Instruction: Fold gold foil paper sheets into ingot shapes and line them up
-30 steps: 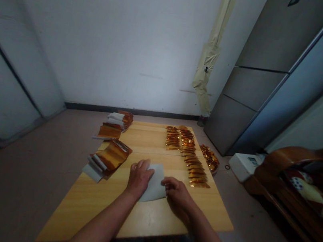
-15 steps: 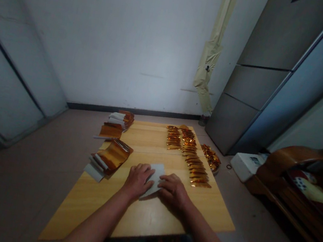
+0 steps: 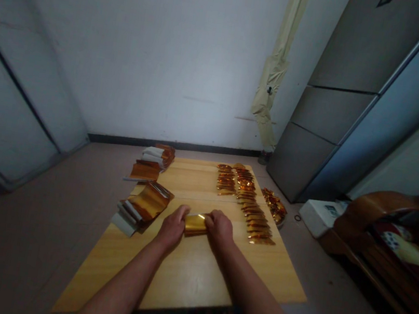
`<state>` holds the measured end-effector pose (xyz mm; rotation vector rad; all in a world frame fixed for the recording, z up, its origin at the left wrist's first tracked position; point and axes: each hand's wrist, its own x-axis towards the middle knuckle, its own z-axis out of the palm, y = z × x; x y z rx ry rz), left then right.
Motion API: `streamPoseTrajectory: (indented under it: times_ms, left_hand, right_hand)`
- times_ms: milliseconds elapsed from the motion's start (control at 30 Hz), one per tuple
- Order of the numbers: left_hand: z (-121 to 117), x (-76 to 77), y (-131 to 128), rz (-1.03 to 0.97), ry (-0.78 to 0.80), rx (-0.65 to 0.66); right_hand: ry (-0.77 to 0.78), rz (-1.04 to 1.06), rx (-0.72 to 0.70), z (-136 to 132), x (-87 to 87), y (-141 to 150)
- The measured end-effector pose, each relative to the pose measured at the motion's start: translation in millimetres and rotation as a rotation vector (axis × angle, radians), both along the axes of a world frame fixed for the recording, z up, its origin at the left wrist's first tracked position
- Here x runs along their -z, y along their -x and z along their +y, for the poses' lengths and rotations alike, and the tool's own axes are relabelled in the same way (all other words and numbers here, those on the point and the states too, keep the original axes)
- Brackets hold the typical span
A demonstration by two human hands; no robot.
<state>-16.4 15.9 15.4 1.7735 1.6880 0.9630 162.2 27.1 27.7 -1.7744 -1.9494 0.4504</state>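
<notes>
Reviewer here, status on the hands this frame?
Left hand and right hand at either end of gold foil. Foil stack to the left, folded foil row to the right, both apart from the hands.

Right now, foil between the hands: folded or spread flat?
Folded: the gold foil packet is a narrow layered strip, held between the left hand and right hand.

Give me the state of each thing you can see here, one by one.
Left hand: closed over the foil's left end
Right hand: closed over the foil's right end
Gold foil packet: folded, held between the hands
Folded gold foil pieces: lined up in rows
Foil and white paper stack: piled, slightly fanned
Wooden board: lying flat on the floor
Grey refrigerator: doors shut
</notes>
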Motion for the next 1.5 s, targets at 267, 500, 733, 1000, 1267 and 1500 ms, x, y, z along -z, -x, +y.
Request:
streamPoseTrajectory:
  times_ms: [267,500,733,1000,1267,1500]
  left_hand:
    - [6,17.2,-3,0.011,-0.160,-0.002]
    - [5,26.2,-5,0.100,-0.197,0.012]
    - [1,26.5,-5,0.224,-0.219,0.008]
    - [-3,19.2,-7,0.449,-0.281,0.106]
    - [-12,-0.9,-10,0.578,-0.228,0.136]
    - [-16,-1.4,-11,0.570,-0.243,0.131]
  right_hand:
    - [0.105,-0.282,0.030,7,-6.4,11]
    - [0.071,-0.332,0.038,6,-2.7,14]
    - [0.069,-0.336,0.034,8,0.2,14]
    - [0.074,-0.343,0.037,8,-0.3,15]
    - [0.000,-0.350,0.079,4,1.6,14]
    - [-0.052,-0.322,-0.028,3,3.4,10]
